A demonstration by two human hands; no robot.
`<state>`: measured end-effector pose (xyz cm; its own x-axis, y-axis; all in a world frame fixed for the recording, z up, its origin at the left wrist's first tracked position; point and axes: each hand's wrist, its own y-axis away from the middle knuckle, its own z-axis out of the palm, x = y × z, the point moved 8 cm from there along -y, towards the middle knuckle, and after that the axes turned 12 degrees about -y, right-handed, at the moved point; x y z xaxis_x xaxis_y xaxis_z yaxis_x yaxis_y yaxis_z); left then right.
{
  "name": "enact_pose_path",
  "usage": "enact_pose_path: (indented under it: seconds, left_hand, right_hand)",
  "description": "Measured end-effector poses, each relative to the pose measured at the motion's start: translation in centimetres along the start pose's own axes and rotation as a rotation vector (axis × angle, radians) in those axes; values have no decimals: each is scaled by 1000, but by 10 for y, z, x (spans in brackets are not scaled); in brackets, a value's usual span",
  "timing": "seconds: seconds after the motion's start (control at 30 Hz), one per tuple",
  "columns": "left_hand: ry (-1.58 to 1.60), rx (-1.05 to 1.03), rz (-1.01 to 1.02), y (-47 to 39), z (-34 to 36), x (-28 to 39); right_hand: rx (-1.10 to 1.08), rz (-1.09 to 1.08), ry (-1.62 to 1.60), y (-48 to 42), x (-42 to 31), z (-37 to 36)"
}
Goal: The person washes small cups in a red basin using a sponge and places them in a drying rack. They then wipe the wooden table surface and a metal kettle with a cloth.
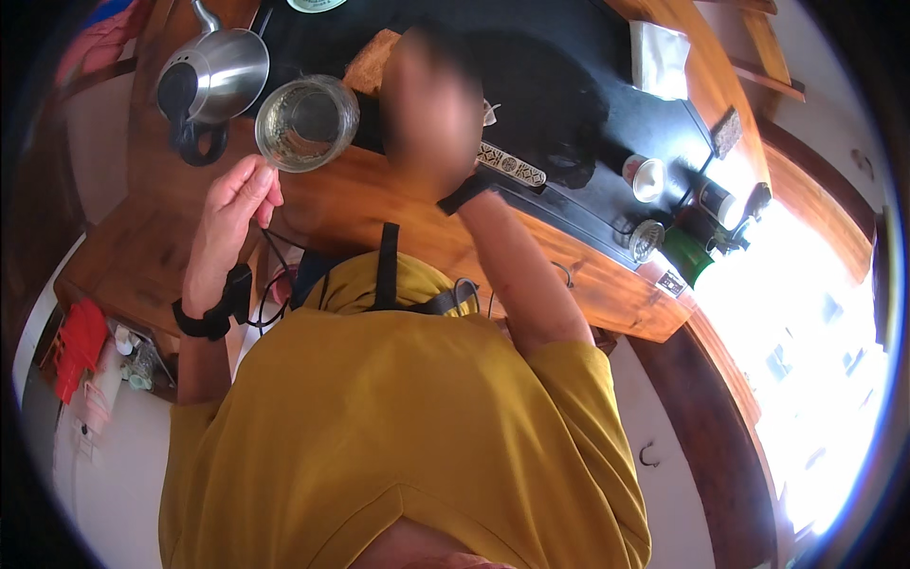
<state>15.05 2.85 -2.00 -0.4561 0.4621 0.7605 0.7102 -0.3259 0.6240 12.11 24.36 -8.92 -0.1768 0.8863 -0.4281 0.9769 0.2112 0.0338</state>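
At the near edge of a black tray, a clear glass cup (307, 124) shows its open mouth. My left hand (242, 195) pinches the cup's near-left edge between thumb and fingers. My right hand (434, 107) is over the tray, heavily blurred, so its fingers and anything in them cannot be made out. Behind it and to its left is a brown, rough-looking block or cloth (373, 62), partly hidden. A strip with a cut-out pattern (512, 163) lies to the right of my right wrist. Left of the cup is a steel kettle (231, 75) with a black handle.
Dark wet-looking patches mark the black tray (604, 43). On its right are a white packet (660, 60), a small white cup (647, 178), a ribbed glass (645, 242), a dark jar (719, 203) and a green container (686, 256). Black cables hang by the wooden table edge (611, 306).
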Motion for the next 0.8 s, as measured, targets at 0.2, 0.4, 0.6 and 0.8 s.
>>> enact_pose_path:
  seconds: [0.2,0.4,0.6,0.8]
  left_hand:
    - [50,-2,-11,19,3,-23]
    - [146,52,-39,35,7,-48]
    - [246,108,-69,49,-3,-68]
    - [251,128,-58,36,-8,-54]
  right_hand:
    - [46,273,52,-13,95,-43]
    - [393,334,56,-30,203,-63]
    - [-53,108,34,-52,37,-15]
    - [-74,-204,194,-23,-48,23]
